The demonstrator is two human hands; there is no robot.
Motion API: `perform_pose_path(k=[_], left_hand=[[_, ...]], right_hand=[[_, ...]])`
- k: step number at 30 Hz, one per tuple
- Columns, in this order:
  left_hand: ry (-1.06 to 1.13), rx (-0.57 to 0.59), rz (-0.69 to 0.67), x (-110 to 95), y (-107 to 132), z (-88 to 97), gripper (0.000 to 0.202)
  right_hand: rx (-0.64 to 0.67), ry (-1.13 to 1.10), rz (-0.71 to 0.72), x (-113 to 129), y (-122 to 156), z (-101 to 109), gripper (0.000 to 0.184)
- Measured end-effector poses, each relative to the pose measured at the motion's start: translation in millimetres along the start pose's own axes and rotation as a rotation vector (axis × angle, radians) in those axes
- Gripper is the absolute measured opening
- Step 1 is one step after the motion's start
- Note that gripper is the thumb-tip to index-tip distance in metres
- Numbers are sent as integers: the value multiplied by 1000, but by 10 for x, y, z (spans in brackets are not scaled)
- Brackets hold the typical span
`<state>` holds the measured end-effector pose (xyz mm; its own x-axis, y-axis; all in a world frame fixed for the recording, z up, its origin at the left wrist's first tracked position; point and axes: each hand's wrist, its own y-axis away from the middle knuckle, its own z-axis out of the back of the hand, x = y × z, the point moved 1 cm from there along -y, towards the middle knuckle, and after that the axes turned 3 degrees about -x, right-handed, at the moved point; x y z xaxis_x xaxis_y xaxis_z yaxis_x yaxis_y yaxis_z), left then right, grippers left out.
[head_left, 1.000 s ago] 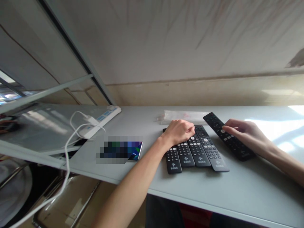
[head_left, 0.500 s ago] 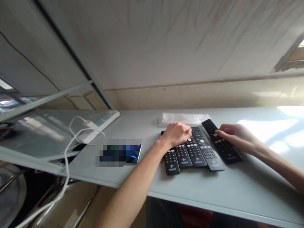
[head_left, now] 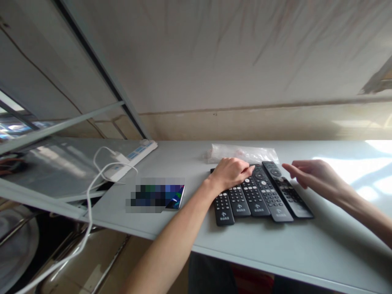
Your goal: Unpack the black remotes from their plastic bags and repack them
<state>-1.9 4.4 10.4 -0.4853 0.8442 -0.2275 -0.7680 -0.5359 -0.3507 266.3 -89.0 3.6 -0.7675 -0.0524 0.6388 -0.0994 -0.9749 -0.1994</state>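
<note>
Several black remote controls [head_left: 260, 208] lie side by side on the grey table, their button faces up and lower ends uneven. Across the upper ends of the left ones rests my left hand [head_left: 231, 171], its fingers curled closed; whatever lies under the fingers is hidden. At the right end of the row, the last remote control [head_left: 289, 192] lies flat, close against its neighbour. Just right of that remote is my right hand [head_left: 315, 175], empty, with thumb and fingers apart.
Behind the remotes lies a clear plastic bag [head_left: 241, 153]. A phone [head_left: 174, 198], partly blurred out, is to the left. Farther left, a white power strip [head_left: 134, 159] has a charger and a white cable [head_left: 88, 208] that hangs over the table's front edge.
The rightmost remote has been laid down flat beside the row, and my right hand has let go and drawn slightly right. My left hand stays on the remotes.
</note>
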Motion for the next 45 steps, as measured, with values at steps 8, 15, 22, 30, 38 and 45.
perform_pose_path(k=[8, 15, 22, 30, 38, 45], left_hand=[[-28, 31, -66, -11, 7, 42, 39], [-14, 13, -72, 0, 11, 52, 29], [54, 49, -140, -13, -6, 53, 34], [36, 58, -150, 31, -25, 61, 50], [-9, -29, -138, 88, 5, 64, 57], [-37, -113, -77, 150, 36, 63, 66]], right_hand=[[89, 108, -14, 56, -5, -133, 77], [182, 124, 5, 125, 17, -122, 79], [295, 88, 91, 29, 62, -154, 77], [374, 77, 127, 44, 91, -160, 76], [266, 10, 118, 160, 132, -174, 77], [-302, -80, 205, 310, 1, -72, 55]])
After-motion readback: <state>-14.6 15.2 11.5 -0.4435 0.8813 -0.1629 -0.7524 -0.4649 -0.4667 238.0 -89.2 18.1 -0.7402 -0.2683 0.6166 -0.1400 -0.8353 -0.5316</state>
